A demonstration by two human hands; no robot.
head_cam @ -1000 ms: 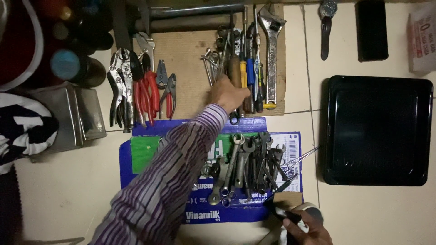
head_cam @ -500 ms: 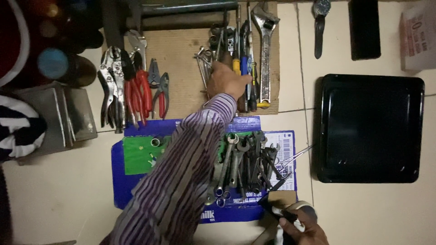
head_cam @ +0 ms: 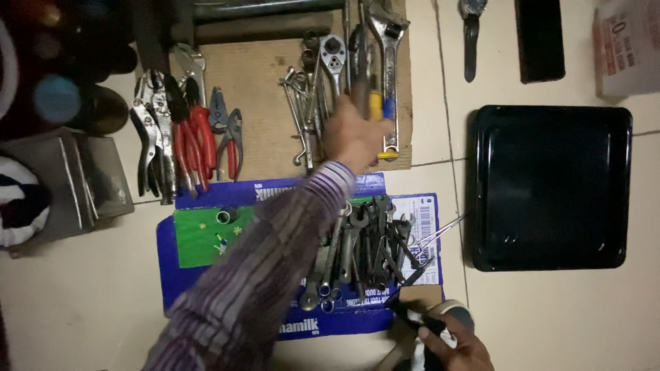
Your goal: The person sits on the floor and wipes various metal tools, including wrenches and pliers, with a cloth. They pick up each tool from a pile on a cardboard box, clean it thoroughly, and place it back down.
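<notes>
From the head view we look down on a tiled floor (head_cam: 82,309) spread with tools. Our left hand (head_cam: 354,137), in a striped sleeve (head_cam: 275,268), reaches up over a brown cardboard sheet (head_cam: 261,89) and is clenched around a tool with a yellow and blue handle (head_cam: 377,106), which lies among the long tools at the right edge of that sheet, just beside a large adjustable wrench (head_cam: 389,65). A ratchet (head_cam: 333,51) and small keys lie just left of the hand. Farther left on the cardboard we see red-handled pliers (head_cam: 196,141) and locking pliers (head_cam: 148,137). Below the cardboard, a flattened blue carton (head_cam: 206,302) carries a heap of spanners (head_cam: 364,247).

Our right hand (head_cam: 447,347) sits at the bottom edge, its fingers closed on a dark, thin tool (head_cam: 412,275) and touching a roll of tape (head_cam: 450,312); we cannot tell the grip more closely. A black tray (head_cam: 550,185) lies to the right, apart from the carton.
</notes>
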